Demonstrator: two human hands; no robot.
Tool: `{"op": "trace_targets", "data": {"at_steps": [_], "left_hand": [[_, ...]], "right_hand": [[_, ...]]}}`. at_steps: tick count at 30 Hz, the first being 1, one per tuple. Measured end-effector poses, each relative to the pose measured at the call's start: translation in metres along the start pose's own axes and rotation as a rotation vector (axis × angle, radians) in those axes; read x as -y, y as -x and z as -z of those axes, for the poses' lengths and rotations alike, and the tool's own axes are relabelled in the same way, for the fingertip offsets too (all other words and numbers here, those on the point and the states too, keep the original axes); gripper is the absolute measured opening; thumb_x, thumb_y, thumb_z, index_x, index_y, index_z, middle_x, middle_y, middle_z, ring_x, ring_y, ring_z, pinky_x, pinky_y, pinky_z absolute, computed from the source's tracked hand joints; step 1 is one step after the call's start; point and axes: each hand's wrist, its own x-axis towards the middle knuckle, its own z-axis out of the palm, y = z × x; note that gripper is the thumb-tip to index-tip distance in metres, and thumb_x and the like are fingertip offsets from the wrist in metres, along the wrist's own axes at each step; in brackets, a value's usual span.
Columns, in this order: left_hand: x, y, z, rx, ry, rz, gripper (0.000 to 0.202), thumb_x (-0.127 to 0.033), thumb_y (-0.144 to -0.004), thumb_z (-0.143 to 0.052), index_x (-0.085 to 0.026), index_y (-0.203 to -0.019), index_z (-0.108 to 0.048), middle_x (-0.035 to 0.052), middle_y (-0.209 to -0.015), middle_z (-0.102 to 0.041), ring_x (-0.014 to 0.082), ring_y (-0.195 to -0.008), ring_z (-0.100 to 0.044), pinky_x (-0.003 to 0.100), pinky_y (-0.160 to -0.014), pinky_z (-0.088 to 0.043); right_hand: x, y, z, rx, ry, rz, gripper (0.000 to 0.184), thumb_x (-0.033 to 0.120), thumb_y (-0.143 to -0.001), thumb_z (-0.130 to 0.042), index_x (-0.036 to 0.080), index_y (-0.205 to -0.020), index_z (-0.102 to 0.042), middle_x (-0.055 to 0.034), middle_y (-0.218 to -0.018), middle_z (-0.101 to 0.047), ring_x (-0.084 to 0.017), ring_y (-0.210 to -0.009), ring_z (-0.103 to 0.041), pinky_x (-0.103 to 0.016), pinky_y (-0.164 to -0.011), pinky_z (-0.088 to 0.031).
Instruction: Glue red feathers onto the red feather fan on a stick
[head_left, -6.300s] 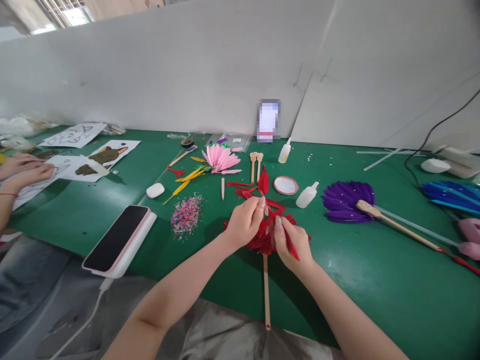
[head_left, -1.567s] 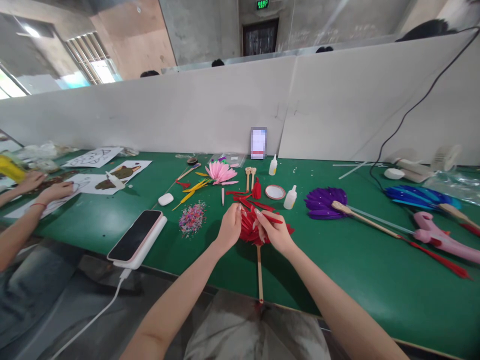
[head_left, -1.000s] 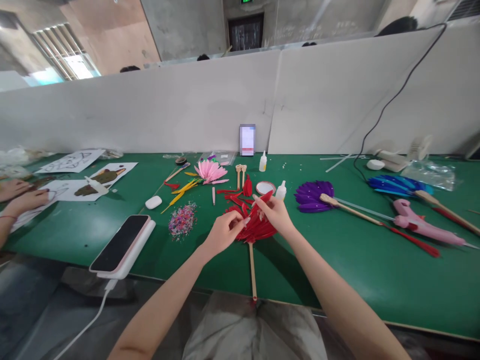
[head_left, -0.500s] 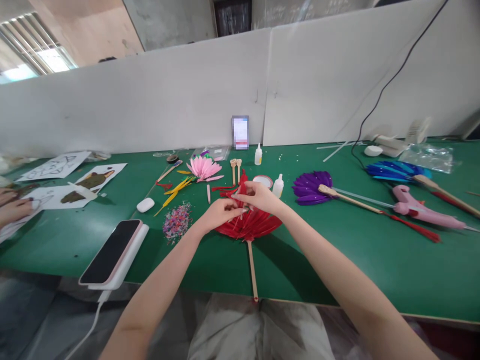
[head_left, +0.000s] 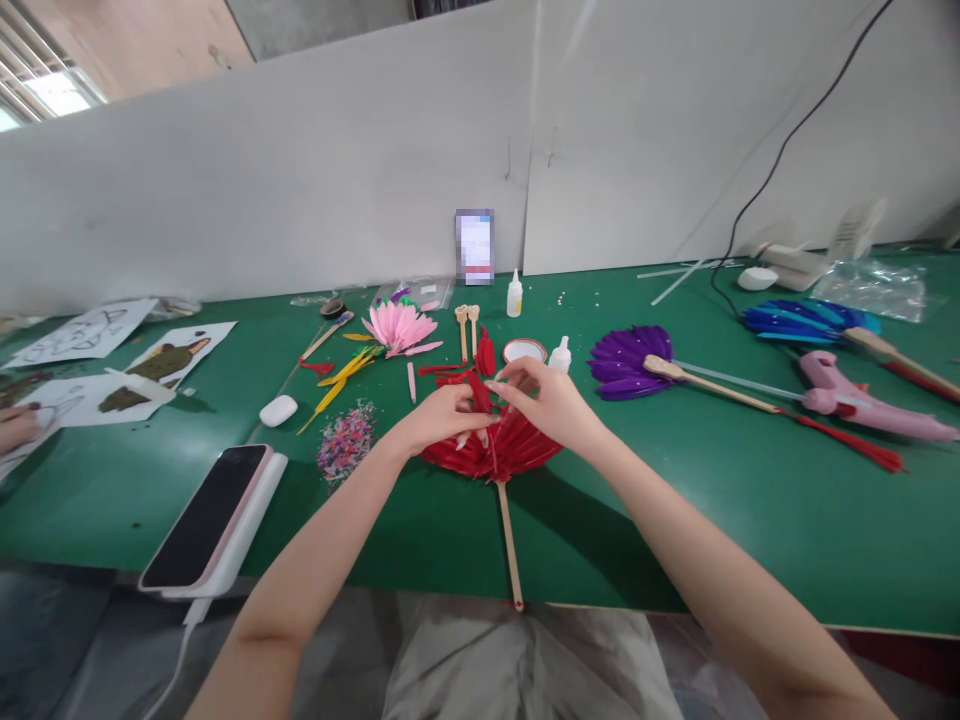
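A red feather fan (head_left: 532, 447) lies on the green table below my hands, its wooden handle (head_left: 509, 540) pointing toward me. Above the fan, my left hand (head_left: 448, 418) pinches a single red feather (head_left: 478, 390) between thumb and fingers. My right hand (head_left: 551, 402) meets the same feather from the other side, its thumb and fingertips bent together at the edge. The finger contact is small and partly hidden. Just beyond my hands are loose red feathers (head_left: 485, 352), a round white dish with a red rim (head_left: 524, 350) and a white squeeze bottle (head_left: 560, 356).
Right: a purple feather fan (head_left: 628, 362), a blue feather fan (head_left: 799, 333) and a pink glue gun (head_left: 862, 398). Left: pink feathers (head_left: 400, 328), yellow feathers (head_left: 341, 380), a sequin pile (head_left: 346, 443) and a phone (head_left: 210, 515) over the table edge. Another person's hand (head_left: 16, 428) is far left.
My right hand has shifted slightly right, and the red feather now shows upright between my hands. The view has tilted down a little.
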Motion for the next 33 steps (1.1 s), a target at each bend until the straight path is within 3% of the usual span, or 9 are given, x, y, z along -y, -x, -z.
{"op": "trace_targets", "data": {"at_steps": [2, 6, 12, 15, 21, 25, 29, 31, 33], "left_hand": [[-0.001, -0.001, 0.005, 0.017, 0.004, 0.006, 0.035, -0.042, -0.072, -0.066, -0.014, -0.091, -0.058, 0.0025, -0.063, -0.066, 0.0074, -0.04, -0.046, 0.02, -0.04, -0.032], [-0.001, -0.006, 0.016, -0.029, -0.074, 0.0, 0.039, -0.051, -0.075, -0.059, -0.013, -0.075, -0.062, 0.002, -0.063, -0.061, 0.0101, -0.051, -0.051, 0.022, -0.048, -0.038], [0.003, -0.018, 0.016, -0.182, -0.17, -0.174, 0.032, -0.046, -0.065, -0.072, -0.016, -0.062, -0.063, 0.0041, -0.095, -0.061, 0.0184, -0.089, -0.058, 0.033, -0.086, -0.043], [0.009, -0.019, 0.007, -0.255, -0.202, -0.231, 0.03, -0.042, -0.062, -0.075, -0.016, -0.057, -0.061, 0.0052, -0.1, -0.06, 0.0205, -0.098, -0.057, 0.035, -0.096, -0.038], [0.02, -0.016, -0.002, -0.288, -0.326, -0.275, 0.028, -0.041, -0.076, -0.063, -0.018, -0.06, -0.063, 0.0063, -0.1, -0.061, 0.0218, -0.1, -0.056, 0.038, -0.096, -0.039], [0.017, -0.012, 0.003, -0.281, -0.359, -0.328, 0.026, -0.042, -0.075, -0.063, -0.018, -0.064, -0.063, 0.006, -0.107, -0.059, 0.0227, -0.108, -0.053, 0.04, -0.1, -0.037], [-0.004, -0.001, 0.0, -0.135, -0.437, -0.38, 0.025, -0.042, -0.072, -0.068, -0.019, -0.066, -0.062, 0.005, -0.111, -0.056, 0.0229, -0.113, -0.049, 0.04, -0.102, -0.035], [-0.015, 0.005, -0.006, 0.042, -0.495, -0.429, 0.023, -0.04, -0.074, -0.067, -0.019, -0.066, -0.063, 0.0045, -0.111, -0.056, 0.0216, -0.111, -0.05, 0.038, -0.1, -0.037], [-0.022, 0.011, -0.013, 0.149, -0.526, -0.493, 0.02, -0.038, -0.077, -0.064, -0.02, -0.069, -0.064, 0.0042, -0.111, -0.056, 0.0211, -0.111, -0.049, 0.038, -0.099, -0.038]], "right_hand": [[0.006, 0.013, 0.006, -0.032, 0.165, 0.032, 0.016, 0.034, -0.084, -0.058, 0.02, -0.092, -0.058, -0.0023, -0.074, -0.064, -0.017, -0.066, -0.06, -0.028, -0.059, -0.046], [0.005, 0.059, 0.003, -0.07, 0.338, 0.213, 0.009, 0.025, -0.087, -0.054, 0.021, -0.093, -0.059, -0.0063, -0.091, -0.065, -0.022, -0.088, -0.06, -0.039, -0.082, -0.047], [-0.006, 0.123, -0.022, -0.133, 0.503, 0.247, 0.03, 0.019, -0.087, -0.053, 0.019, -0.117, -0.052, -0.0135, -0.123, -0.052, -0.025, -0.118, -0.047, -0.052, -0.103, -0.033], [-0.002, 0.136, -0.032, -0.117, 0.528, 0.208, 0.037, 0.018, -0.087, -0.052, 0.019, -0.124, -0.048, -0.0149, -0.136, -0.04, -0.028, -0.13, -0.034, -0.055, -0.105, -0.03], [0.007, 0.137, -0.044, -0.066, 0.518, 0.147, 0.045, 0.022, -0.088, -0.051, 0.022, -0.132, -0.044, -0.014, -0.146, -0.025, -0.031, -0.137, -0.02, -0.058, -0.106, -0.026], [0.006, 0.137, -0.04, -0.17, 0.391, 0.104, 0.035, 0.023, -0.087, -0.054, 0.021, -0.122, -0.052, -0.015, -0.137, -0.04, -0.031, -0.128, -0.036, -0.055, -0.102, -0.033], [0.01, 0.122, -0.016, -0.329, 0.081, -0.112, 0.027, 0.032, -0.086, -0.056, 0.023, -0.112, -0.055, -0.0041, -0.08, -0.064, -0.018, -0.073, -0.063, -0.035, -0.069, -0.053], [0.015, 0.106, -0.004, -0.259, -0.102, -0.193, 0.04, 0.037, -0.086, -0.055, 0.023, -0.122, -0.045, 0.0026, -0.062, -0.06, -0.015, -0.052, -0.058, -0.027, -0.049, -0.049], [0.021, 0.087, 0.003, -0.093, -0.109, -0.17, 0.053, 0.038, -0.079, -0.064, 0.024, -0.125, -0.042, 0.0028, -0.066, -0.063, -0.015, -0.053, -0.059, -0.025, -0.047, -0.046]]}}
